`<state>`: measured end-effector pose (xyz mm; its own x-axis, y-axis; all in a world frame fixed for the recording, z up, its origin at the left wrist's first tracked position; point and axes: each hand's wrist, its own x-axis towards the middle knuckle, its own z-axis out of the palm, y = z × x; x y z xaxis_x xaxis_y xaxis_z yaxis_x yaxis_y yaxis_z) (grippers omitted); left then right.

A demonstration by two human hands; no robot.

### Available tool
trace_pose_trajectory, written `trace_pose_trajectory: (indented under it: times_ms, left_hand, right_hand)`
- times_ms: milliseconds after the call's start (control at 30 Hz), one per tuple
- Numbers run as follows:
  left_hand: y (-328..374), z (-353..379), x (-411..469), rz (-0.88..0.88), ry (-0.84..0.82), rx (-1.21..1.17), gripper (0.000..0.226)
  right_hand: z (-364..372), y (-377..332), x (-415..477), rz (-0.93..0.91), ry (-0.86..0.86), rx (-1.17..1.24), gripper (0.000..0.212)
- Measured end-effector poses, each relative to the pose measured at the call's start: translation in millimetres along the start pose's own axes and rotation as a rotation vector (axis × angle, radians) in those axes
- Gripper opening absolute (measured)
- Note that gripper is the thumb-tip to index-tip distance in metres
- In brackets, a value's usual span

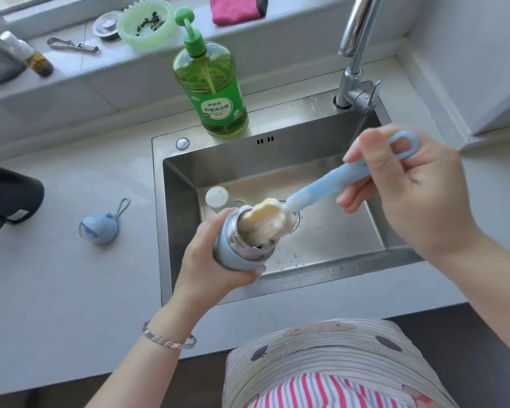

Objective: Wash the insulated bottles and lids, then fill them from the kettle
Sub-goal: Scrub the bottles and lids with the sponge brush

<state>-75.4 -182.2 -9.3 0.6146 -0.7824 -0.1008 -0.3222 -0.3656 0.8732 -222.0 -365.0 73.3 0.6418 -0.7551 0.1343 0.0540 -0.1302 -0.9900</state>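
Pale blue over bare steel: the insulated bottle (237, 256) is showing a blue sleeve, a shiny threaded neck and an open mouth. I am seeing it held tilted above the front-left part of the sink (277, 160), with the mouth facing up and to the right. The left hand (209, 269) is cradling it from below, fingers and thumb curled round the body.

A bottle brush (315, 192) is reaching into the mouth. Its cream sponge head (262, 222) is sitting partly inside with suds clinging to it, and the light-blue handle is slanting up to the right. The right hand (404, 187) is gripping that handle near its looped end, fingers curled round it.

- A white round-topped item (217, 196) is sitting on the wet basin floor just behind the bottle; I cannot tell whether it is a lid or a second bottle.
- A blue lid (100, 228) with a loop strap is lying on the counter (71, 275), left of the sink.
- A green soap bottle (211, 83) is standing at the sink's back rim, with the faucet (357, 51) at the back right.
- A black kettle (9, 198) is showing at the far left, partly cut off.
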Motion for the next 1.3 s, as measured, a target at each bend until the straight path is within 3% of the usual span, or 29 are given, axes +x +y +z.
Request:
trace_pose_trajectory:
  times_ms: [133, 300, 433, 633, 800, 933, 1100, 1300]
  left_hand:
    - [-0.7, 5.3, -3.3, 0.013, -0.001, 0.009, 0.083]
    - [0.9, 9.5, -5.5, 0.024, 0.008, 0.035, 0.081]
    - [4.7, 16.4, -1.4, 0.025, 0.009, 0.047, 0.083]
    - [1.4, 5.5, 5.9, 0.035, -0.01, 0.132, 0.082]
    - [-3.9, 1.9, 9.8, -0.107, 0.096, 0.058, 0.074]
    - [-6.4, 3.8, 6.0, -0.129, 0.078, 0.043, 0.087]
    - [-14.5, 7.3, 9.8, -0.103, 0.109, 0.077, 0.043]
    - [-27.2, 5.6, 18.9, -0.144, 0.126, 0.064, 0.042]
  right_hand:
    - [9.3, 13.9, -16.3, 0.106, -0.045, -0.032, 0.024]
    - [3.5, 10.2, -12.7, 0.141, 0.026, -0.008, 0.026]
    - [23.1, 12.5, -21.4, 0.228, -0.056, 0.123, 0.026]
    - [7.9, 17.4, -8.4, 0.18, 0.109, 0.054, 0.024]
    - [-22.4, 17.2, 0.8, 0.09, 0.334, -0.03, 0.029]
    - [-30.8, 37.1, -4.6, 0.196, 0.343, -0.094, 0.027]
    - [-15.5, 58.3, -26.0, 0.347, 0.249, -0.086, 0.026]
    - [-7.7, 73.6, -23.4, 0.379, 0.213, -0.146, 0.024]
